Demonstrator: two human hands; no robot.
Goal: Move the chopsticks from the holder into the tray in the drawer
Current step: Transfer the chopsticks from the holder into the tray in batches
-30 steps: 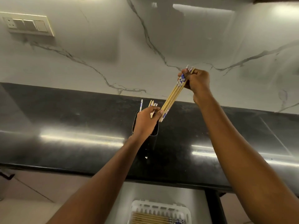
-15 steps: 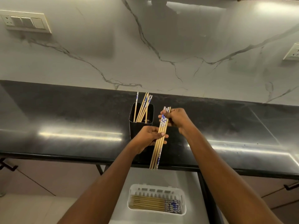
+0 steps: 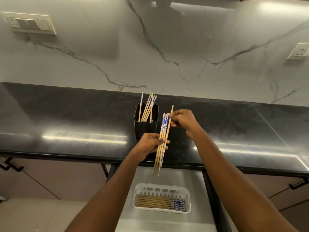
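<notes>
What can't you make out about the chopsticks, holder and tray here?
Head view: lower ends of the standing chopsticks, hidden by the holder wall.
Head view: number of chopsticks in the tray, too small and overlapping.
Head view: the drawer front, cut off by the bottom edge.

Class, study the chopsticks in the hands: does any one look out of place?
Yes. One chopstick, pinched by the right hand, pokes plain end up above the bundle in the left hand, whose upper ends are blue: it looks reversed.
</notes>
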